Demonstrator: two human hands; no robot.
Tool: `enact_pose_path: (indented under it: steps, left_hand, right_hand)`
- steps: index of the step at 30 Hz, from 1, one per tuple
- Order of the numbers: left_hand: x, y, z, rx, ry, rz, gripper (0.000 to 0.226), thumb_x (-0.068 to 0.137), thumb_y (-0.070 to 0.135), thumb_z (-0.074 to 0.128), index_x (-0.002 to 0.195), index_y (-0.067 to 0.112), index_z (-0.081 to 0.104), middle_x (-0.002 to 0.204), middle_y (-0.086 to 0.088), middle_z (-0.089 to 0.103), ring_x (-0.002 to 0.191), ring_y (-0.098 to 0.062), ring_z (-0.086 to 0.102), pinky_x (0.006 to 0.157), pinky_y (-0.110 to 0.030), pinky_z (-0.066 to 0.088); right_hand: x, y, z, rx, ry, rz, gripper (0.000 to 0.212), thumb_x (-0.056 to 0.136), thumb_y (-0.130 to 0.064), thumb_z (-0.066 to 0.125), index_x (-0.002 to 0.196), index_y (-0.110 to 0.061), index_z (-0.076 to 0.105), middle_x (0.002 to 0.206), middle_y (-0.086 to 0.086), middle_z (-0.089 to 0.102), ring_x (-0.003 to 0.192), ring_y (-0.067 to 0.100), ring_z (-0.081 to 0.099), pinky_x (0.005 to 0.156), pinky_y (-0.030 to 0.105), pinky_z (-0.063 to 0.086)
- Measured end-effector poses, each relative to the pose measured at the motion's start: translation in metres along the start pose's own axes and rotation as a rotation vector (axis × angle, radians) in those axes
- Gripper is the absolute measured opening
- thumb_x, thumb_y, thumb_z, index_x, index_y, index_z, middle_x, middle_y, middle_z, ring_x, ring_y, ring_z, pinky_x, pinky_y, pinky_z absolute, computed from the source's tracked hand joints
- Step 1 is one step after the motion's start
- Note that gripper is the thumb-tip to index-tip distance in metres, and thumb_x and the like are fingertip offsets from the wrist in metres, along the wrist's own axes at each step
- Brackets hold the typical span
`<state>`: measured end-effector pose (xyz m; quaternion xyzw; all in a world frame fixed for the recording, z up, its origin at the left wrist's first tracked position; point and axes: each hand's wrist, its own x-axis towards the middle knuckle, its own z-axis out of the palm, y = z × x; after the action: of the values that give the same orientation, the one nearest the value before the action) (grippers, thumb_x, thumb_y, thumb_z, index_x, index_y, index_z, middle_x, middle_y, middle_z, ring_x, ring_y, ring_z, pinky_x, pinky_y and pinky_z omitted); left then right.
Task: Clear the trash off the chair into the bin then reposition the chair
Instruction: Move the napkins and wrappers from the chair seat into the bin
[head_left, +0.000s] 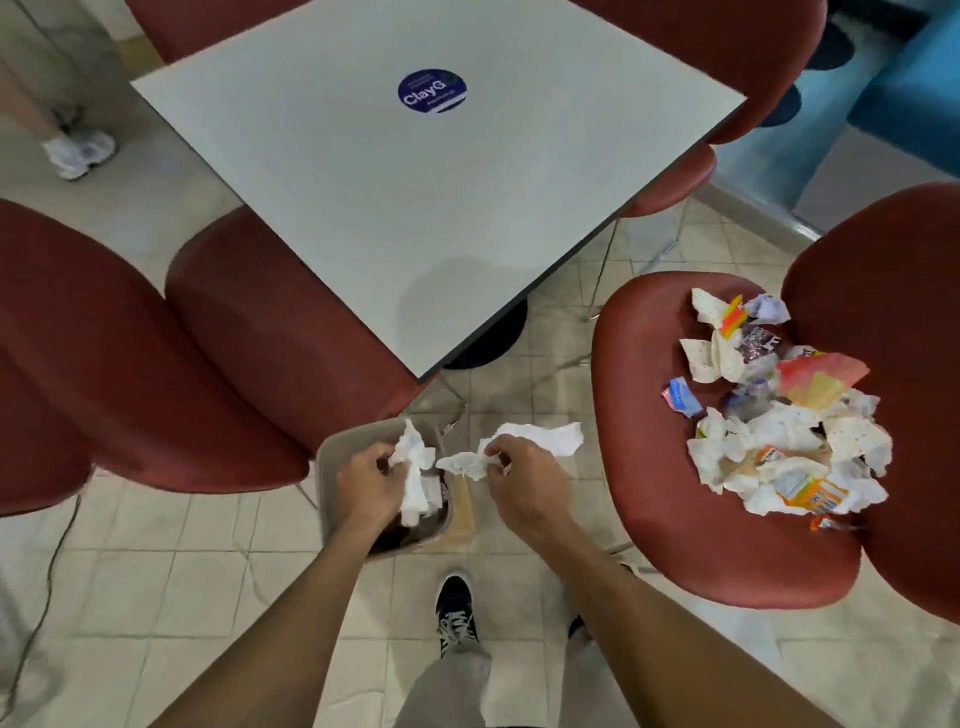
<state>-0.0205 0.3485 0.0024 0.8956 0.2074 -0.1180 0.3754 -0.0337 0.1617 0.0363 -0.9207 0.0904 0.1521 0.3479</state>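
Over the bin (328, 470), the left hand (366, 480) grips a tissue (414, 475); beside it the right hand (522, 480) pinches another napkin (524, 441) — trash (779, 410) covers the chair (654, 467).

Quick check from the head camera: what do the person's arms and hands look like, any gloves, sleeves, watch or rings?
Both forearms are bare as far as the frame shows, with no sleeves in view. The left hand and right hand wear no gloves, and no watch, bracelet or ring shows on the visible sides. No markings are visible.
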Motion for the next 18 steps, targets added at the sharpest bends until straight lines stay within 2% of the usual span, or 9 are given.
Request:
enact_pose_path:
  steps: [2, 4, 11, 14, 18]
  left_hand:
    - [-0.001, -0.019, -0.014, -0.015, 0.018, -0.013, 0.005, 0.084, 0.014, 0.065, 0.082, 0.011, 0.068, 0.073, -0.001, 0.064, 0.073, -0.022, 0.058, 0.062, -0.028, 0.039]
    - [-0.001, -0.034, -0.024, -0.005, 0.043, -0.033, 0.004, 0.083, 0.013, 0.066, 0.08, 0.012, 0.068, 0.07, 0.0, 0.061, 0.071, -0.021, 0.055, 0.063, -0.026, 0.034]
    - [0.007, -0.065, -0.038, -0.064, 0.06, -0.092, 0.011, 0.082, 0.014, 0.068, 0.073, 0.012, 0.063, 0.07, -0.005, 0.063, 0.07, -0.024, 0.056, 0.064, -0.026, 0.037]
    - [0.009, -0.074, -0.04, -0.109, 0.07, -0.132, 0.011, 0.081, 0.016, 0.071, 0.076, 0.009, 0.065, 0.075, -0.008, 0.065, 0.075, -0.025, 0.058, 0.067, -0.028, 0.041]
    - [0.01, -0.087, -0.041, -0.129, 0.067, -0.17, 0.011, 0.083, 0.018, 0.071, 0.09, 0.011, 0.069, 0.086, -0.004, 0.068, 0.083, -0.022, 0.06, 0.074, -0.026, 0.042]
  right_hand:
    - [0.0, -0.014, 0.015, -0.01, -0.049, -0.022, 0.026, 0.088, -0.014, 0.052, 0.109, -0.021, 0.065, 0.11, -0.001, 0.067, 0.099, 0.019, 0.06, 0.077, 0.029, 0.045]
    - [-0.001, -0.028, 0.03, -0.017, -0.101, -0.04, 0.028, 0.087, -0.012, 0.052, 0.11, -0.02, 0.065, 0.11, 0.0, 0.067, 0.099, 0.02, 0.06, 0.075, 0.027, 0.042]
    - [-0.001, -0.061, 0.074, -0.017, -0.208, -0.083, 0.027, 0.086, -0.01, 0.052, 0.109, -0.019, 0.064, 0.107, 0.001, 0.066, 0.095, 0.021, 0.059, 0.074, 0.03, 0.046]
    - [0.001, -0.068, 0.087, -0.023, -0.237, -0.095, 0.027, 0.086, -0.011, 0.053, 0.108, -0.021, 0.064, 0.105, -0.001, 0.066, 0.093, 0.02, 0.06, 0.079, 0.032, 0.048]
    - [0.008, -0.078, 0.101, -0.008, -0.321, -0.097, 0.024, 0.088, -0.011, 0.055, 0.107, -0.019, 0.065, 0.1, -0.001, 0.066, 0.089, 0.019, 0.062, 0.068, 0.026, 0.046]
